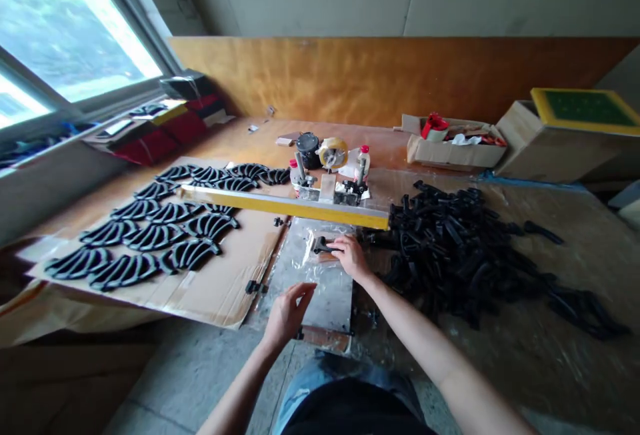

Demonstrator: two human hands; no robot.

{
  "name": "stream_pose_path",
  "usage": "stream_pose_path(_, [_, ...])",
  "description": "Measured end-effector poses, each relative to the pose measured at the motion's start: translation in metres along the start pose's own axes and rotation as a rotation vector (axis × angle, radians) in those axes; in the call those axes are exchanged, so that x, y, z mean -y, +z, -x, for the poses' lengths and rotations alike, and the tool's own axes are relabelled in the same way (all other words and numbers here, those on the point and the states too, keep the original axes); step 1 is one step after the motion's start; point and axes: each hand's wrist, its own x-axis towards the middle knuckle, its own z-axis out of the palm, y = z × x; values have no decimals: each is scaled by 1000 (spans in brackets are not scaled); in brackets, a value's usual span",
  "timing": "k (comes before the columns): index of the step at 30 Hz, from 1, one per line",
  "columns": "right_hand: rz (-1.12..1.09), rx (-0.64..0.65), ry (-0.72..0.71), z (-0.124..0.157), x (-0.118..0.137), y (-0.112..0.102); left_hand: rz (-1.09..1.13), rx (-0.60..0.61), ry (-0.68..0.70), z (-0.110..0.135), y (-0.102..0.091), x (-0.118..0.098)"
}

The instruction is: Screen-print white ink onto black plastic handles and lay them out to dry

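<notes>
My right hand [353, 258] has its fingers on a short black plastic handle [321, 245], which lies on a small fixture of the metal base plate [327, 298]. Empty, with thumb and fingers apart, my left hand [289, 311] hovers over the plate's near left side. Just beyond my hands, a yellow-edged frame [285, 207] is seen nearly edge-on, raised above the plate. Behind it stands the metal clamp stand [327, 188]. To the right lies a heap of black plastic handles [450, 248].
On the left, rows of black handles [155, 235] lie on a cardboard sheet [220, 295]. A black jar [309, 148], a tape roll [333, 153] and a red-capped bottle [364, 160] stand behind the clamp stand. An open carton [450, 155] is at the back right.
</notes>
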Motion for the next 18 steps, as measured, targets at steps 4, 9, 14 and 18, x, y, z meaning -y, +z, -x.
stream_pose_path(4, [180,30,-9,-4,0,19,95,-53,-80,-2,-29,37])
stream_pose_path(9, [353,129,-199,-9,11,15,269,-218,-105,-27,-55,39])
stream_pose_path(14, [357,280,-258,-22,22,39,601,-526,78,-93,-105,-31])
stream_pose_path(18, [385,112,30,-24,13,35,788,-367,66,-127,-131,-61])
